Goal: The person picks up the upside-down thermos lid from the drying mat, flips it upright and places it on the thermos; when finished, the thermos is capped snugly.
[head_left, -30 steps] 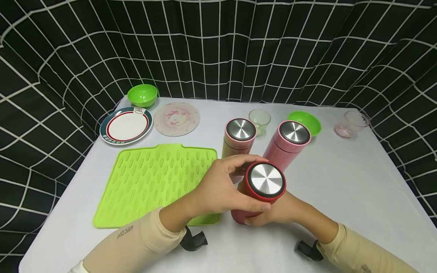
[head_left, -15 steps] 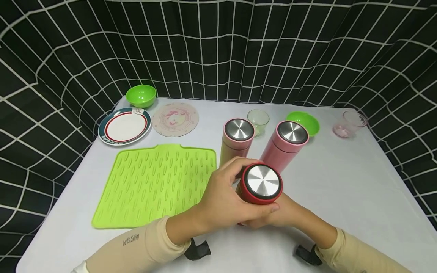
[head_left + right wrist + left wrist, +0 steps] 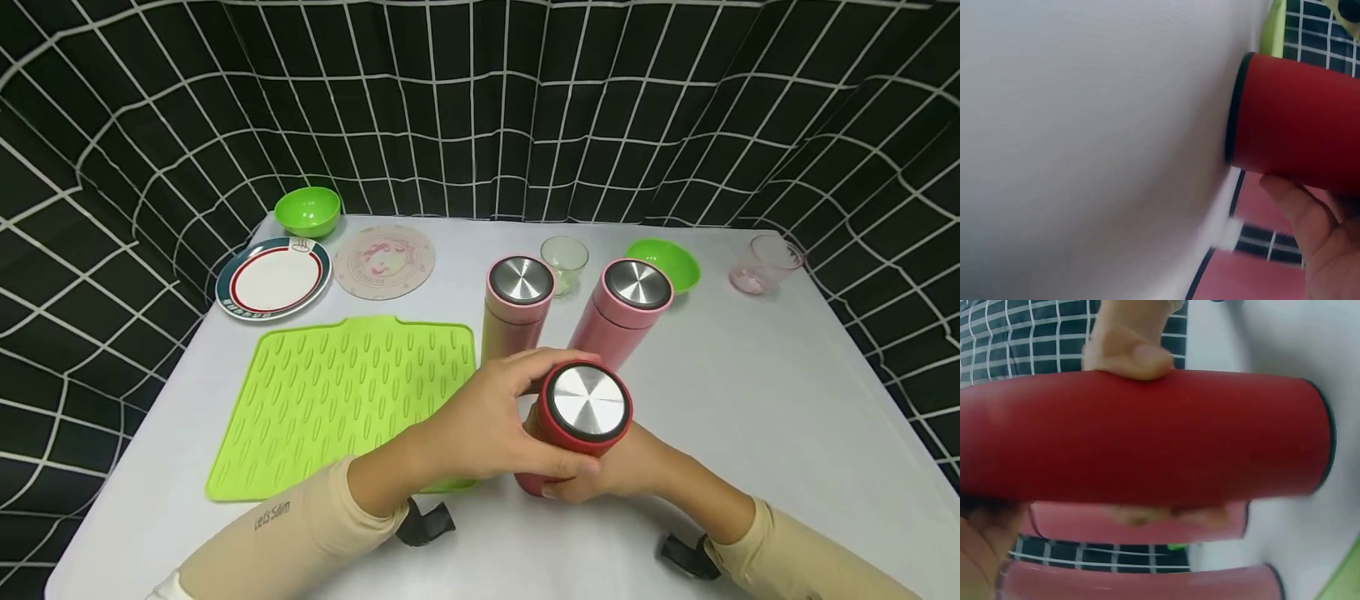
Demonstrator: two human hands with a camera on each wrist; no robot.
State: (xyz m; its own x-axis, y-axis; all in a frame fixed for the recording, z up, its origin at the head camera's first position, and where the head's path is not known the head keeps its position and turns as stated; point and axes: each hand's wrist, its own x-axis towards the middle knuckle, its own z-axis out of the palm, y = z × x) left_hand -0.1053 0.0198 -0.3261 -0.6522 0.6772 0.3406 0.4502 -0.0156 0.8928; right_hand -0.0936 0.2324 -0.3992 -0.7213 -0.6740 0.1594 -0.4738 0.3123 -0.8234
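Note:
A red thermos flask (image 3: 588, 403) with a shiny steel-topped lid is held between both hands near the table's front. My left hand (image 3: 487, 421) grips it just below the lid, thumb on the near side. Lower down, my right hand (image 3: 632, 463) holds the body. In the left wrist view the red flask (image 3: 1147, 437) fills the middle, with the right thumb lying along it. The right wrist view shows the flask's dark-rimmed base (image 3: 1238, 109) close to the table; contact is unclear. Just behind stand two pink thermos flasks, one paler (image 3: 517, 312) and one deeper pink (image 3: 622, 308).
A lime-green ridged mat (image 3: 345, 408) lies left of the flasks. Farther back are a rimmed plate (image 3: 273, 279), a round patterned mat (image 3: 384, 262), a green bowl (image 3: 307, 212), another green bowl (image 3: 667, 262), a clear glass (image 3: 564, 262) and a pinkish glass (image 3: 765, 265).
The left hand turned at the wrist and then swung back, staying round the upper flask. The red flask shifted slightly left, then right. The right hand keeps its hold; the other things stay put.

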